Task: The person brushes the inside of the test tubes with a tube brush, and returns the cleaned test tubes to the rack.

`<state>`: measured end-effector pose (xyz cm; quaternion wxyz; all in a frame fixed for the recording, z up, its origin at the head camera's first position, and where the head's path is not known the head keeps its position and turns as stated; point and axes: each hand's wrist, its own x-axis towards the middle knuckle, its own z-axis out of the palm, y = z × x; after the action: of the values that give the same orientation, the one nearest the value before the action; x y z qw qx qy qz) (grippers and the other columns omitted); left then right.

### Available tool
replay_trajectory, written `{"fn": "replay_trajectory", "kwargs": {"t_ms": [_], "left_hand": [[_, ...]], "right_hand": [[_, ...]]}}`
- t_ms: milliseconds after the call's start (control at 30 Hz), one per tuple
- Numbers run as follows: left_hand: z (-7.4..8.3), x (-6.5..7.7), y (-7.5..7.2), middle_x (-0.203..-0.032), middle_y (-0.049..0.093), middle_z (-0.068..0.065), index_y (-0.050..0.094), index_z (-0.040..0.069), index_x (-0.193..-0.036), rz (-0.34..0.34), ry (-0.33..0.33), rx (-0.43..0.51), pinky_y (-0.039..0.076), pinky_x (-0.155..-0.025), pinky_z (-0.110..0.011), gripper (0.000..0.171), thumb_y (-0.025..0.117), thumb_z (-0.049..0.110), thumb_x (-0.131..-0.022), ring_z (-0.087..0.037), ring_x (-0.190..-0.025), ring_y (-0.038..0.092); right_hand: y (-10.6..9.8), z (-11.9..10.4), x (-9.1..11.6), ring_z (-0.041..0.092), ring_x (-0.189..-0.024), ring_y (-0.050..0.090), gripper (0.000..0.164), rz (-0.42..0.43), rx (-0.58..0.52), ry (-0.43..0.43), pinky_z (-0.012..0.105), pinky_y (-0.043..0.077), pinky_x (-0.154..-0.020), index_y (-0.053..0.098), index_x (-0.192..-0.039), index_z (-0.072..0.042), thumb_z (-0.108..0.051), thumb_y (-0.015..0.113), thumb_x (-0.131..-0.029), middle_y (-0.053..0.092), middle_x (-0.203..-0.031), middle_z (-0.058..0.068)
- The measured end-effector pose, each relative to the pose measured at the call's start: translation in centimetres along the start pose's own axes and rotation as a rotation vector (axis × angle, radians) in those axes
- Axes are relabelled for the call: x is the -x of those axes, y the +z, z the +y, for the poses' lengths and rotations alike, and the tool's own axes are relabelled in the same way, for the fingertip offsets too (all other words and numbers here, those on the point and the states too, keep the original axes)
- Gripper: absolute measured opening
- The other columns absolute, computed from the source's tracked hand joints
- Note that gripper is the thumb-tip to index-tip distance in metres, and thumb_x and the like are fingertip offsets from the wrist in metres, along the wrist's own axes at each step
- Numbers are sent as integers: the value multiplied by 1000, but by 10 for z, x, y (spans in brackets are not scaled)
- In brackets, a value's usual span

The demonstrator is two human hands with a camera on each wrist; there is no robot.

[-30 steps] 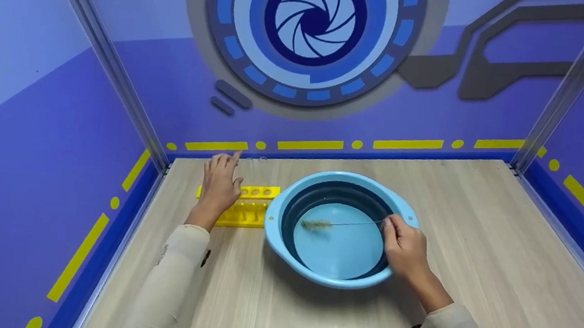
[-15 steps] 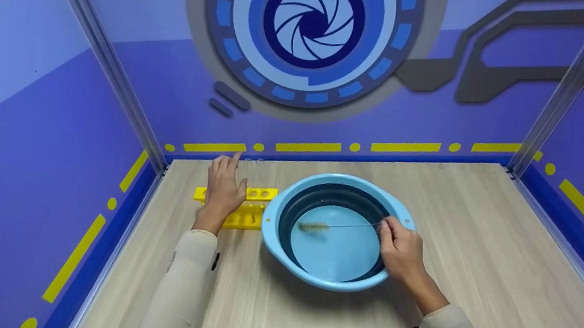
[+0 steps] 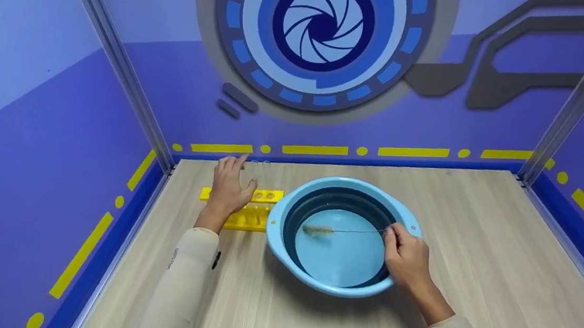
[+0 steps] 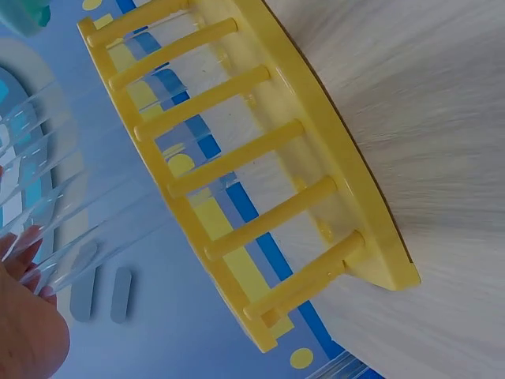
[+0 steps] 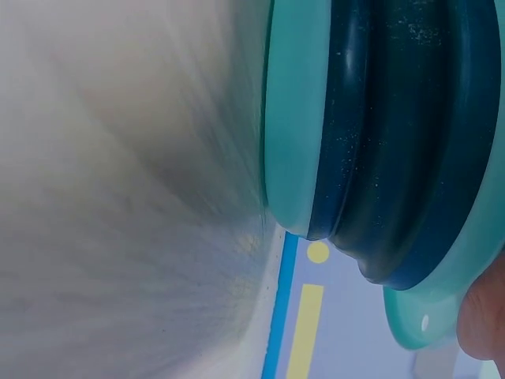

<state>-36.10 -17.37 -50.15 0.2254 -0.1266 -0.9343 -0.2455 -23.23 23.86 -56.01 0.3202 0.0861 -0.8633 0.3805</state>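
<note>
My right hand (image 3: pixel 408 256) pinches the wire handle of a test tube brush (image 3: pixel 319 230) at the right rim of a blue collapsible basin (image 3: pixel 336 289). The bristles hang over the basin's inside, pointing left. My left hand (image 3: pixel 230 190) is above a yellow test tube rack (image 3: pixel 247 224), thumb spread from the fingers. In the left wrist view, several clear test tubes (image 4: pixel 118 201) stand in the rack, and the left fingers overlap the nearest ones. The right wrist view shows the basin's dark folded wall (image 5: pixel 402 142) with part of the right hand beside its rim; the brush is hidden there.
The rack stands against the basin's left side on a wood-grain table (image 3: pixel 475 243). Printed blue-purple panels (image 3: pixel 146 82) enclose the back and both sides, joined by metal corner posts (image 3: pixel 116 59).
My left hand has shifted slightly right over the rack, and its thumb has moved away from the fingers. The right hand keeps its hold on the brush, nearly still. The head view has shifted a little.
</note>
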Motion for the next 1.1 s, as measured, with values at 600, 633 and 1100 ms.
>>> {"fn": "replay_trajectory", "kwargs": {"t_ms": [600,633,1100], "left_hand": [[5,-13,-12,-118,70,-9,72,15,-115,-40,-59,14,29,-109,-57,34,79,43,-97,-35,-126,51],[5,-14,-12,-120,70,-10,73,15,-114,-38,-66,39,28,-110,-58,32,80,41,-96,-36,-128,51],[17,-19,-10,-122,71,-15,76,6,-110,132,-21,227,23,-115,-61,28,83,28,-94,-37,-132,53]], "right_hand": [[-1,-2,0,3,-57,45,21,-11,12,19,23,33,-54,71,-87,-12,-15,63,-107,48,-60,-8],[-1,-1,0,2,-57,45,23,-11,9,20,23,33,-54,70,-86,-12,-15,62,-107,47,-60,-9],[-1,1,2,2,-57,47,21,-7,-27,30,22,36,-53,70,-85,-12,-14,65,-106,49,-61,-9]]}}
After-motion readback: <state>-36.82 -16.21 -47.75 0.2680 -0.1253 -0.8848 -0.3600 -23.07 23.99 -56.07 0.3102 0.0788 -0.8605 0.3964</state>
